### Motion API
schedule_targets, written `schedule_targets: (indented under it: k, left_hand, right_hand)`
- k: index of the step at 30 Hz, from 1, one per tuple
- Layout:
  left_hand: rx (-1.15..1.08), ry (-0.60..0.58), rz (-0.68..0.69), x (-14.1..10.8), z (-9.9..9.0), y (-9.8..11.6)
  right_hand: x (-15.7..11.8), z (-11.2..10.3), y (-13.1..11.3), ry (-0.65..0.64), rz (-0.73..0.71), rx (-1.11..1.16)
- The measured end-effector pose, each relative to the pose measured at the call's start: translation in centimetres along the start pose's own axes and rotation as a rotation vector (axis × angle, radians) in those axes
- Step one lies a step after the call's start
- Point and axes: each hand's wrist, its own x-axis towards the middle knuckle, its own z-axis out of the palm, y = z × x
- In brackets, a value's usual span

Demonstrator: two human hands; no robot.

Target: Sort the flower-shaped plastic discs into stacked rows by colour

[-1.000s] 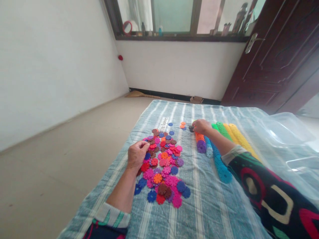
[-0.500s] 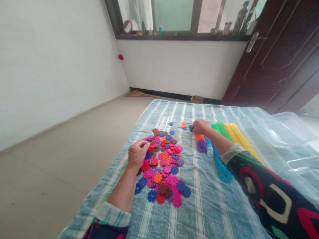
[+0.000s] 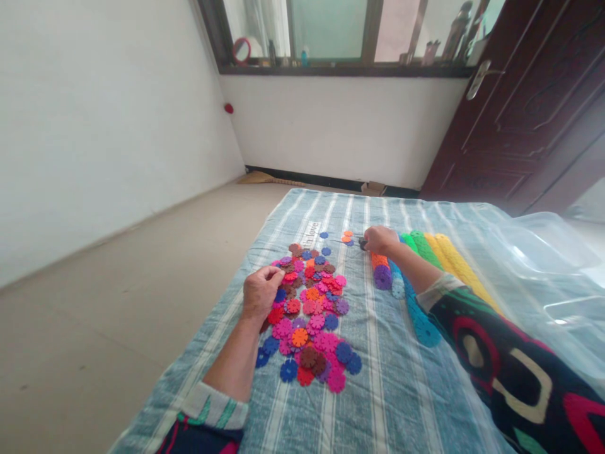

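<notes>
A loose pile of notched plastic discs (image 3: 312, 308) in pink, red, brown, orange, purple and blue lies on a striped cloth (image 3: 373, 403). At the pile's left edge is my left hand (image 3: 261, 291), thumb and fingertips pinched together; anything between them is too small to make out. My right hand (image 3: 379, 239) grips black discs (image 3: 362, 243) at the far end of an orange and purple stack (image 3: 382, 276). Beside that stack lie light blue (image 3: 398, 287), blue (image 3: 422, 318), green (image 3: 425, 249) and yellow (image 3: 458, 268) stacks, partly behind my right forearm.
A few orange discs (image 3: 348, 235) and blue discs (image 3: 324, 235) lie apart beyond the pile. Clear plastic containers (image 3: 543, 243) stand at the right. A dark red door (image 3: 529, 113) is behind them, and a broom (image 3: 269, 178) lies on the floor.
My right hand has shifted very slightly to the left at the black discs. My left hand has stayed where it was.
</notes>
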Motion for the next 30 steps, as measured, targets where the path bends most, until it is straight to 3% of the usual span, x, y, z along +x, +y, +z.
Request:
schedule_targets:
  k: [4,8,16,21,25,30]
  left_hand:
    - [-0.011,-0.001,0.006,-0.1,0.1,-0.1]
    - [-0.019,-0.008,0.003,-0.1,0.2,-0.2]
    - [0.012,-0.005,0.015,-0.2,0.2,0.1]
    - [-0.001,0.047,0.005,-0.4,0.1,0.5]
    - [0.129,0.098,0.086,-0.5,0.0,1.0]
    - [0.504,-0.099,0.345,-1.6,0.9,2.7]
  right_hand:
    - [-1.6,-1.0,-0.9,0.043,-0.032,0.001]
    - [-5.5,-1.0,-3.2,0.094,-0.146,0.032]
    - [-15.9,3.2,-7.3,0.066,-0.326,0.148]
    - [-19.7,5.4,-6.6,0.212,-0.319,0.212]
    - [-21.6,7.1,-5.4,0.363,-0.316,0.270]
    - [-22.2,8.7,-4.4,0.442,-0.354,0.441]
